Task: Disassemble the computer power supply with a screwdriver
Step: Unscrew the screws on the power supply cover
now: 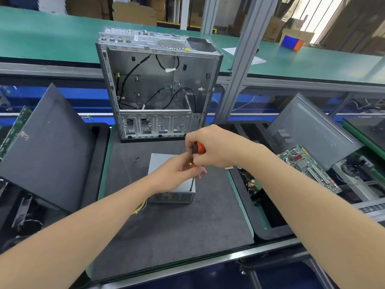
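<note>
Two: left hand (174, 174), right hand (215, 147) grip screwdriver (200, 148); tip seemingly touches PSU (162, 163).

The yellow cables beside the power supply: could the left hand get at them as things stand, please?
Probably yes: the yellow cables lie uncovered on the mat, though the left hand must first release the screwdriver.

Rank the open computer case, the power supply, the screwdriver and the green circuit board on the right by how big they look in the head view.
1. Open computer case, clearly largest.
2. Power supply and green circuit board: they look alike, and the left hand covers part of the supply, so no ranking.
3. Screwdriver, smallest.
</note>
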Demonstrator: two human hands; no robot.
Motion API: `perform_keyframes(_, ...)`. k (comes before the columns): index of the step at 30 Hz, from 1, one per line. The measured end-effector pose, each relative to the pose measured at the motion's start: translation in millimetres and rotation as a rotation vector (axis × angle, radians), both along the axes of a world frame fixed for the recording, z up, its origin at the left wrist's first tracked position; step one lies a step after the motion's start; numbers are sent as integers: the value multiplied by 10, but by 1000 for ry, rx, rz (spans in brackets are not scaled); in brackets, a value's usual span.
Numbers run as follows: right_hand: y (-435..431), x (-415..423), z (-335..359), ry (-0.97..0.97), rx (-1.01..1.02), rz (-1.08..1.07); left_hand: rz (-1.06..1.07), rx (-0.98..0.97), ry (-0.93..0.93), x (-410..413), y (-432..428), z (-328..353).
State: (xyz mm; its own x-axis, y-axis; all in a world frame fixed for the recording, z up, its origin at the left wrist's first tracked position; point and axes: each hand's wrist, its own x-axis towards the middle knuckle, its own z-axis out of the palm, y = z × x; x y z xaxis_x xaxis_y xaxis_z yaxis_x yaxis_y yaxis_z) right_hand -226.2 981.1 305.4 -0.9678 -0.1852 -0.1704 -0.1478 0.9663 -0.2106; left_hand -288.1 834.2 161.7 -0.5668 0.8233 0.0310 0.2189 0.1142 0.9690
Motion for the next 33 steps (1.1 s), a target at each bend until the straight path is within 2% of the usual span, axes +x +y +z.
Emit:
perform_keyframes(5, -22, -31, 28, -88, 12, 99, -26, -32, 16, -11, 33, -1)
perform_keyframes(9, -36, 10, 35, -84, -17, 104, -17, -52, 45, -4, 29, -2)
perform_keyframes(12, -82, 75, -37, 78, 42, 35, -15, -56, 67, -5, 14, -13)
perform_keyframes(14, -170, 108, -150, 240, 243, -105, -13, -70, 60, 17, 5, 5)
perform_keyframes(17, -292, 100, -257, 295, 343, -243, -4, -93, 83, 37, 9, 36)
perform_keyframes(19, -263, 67, -251, 274, 299, -215, 2, -91, 78, 30, 14, 46)
perform_keyframes(24, -99, 45, -86, 86, 10, -82, 34, -56, 46, -7, -6, 19)
perform_keyframes(33, -74, 62, 11, -20, -108, 2, 41, -135, 124, -25, -30, 36)
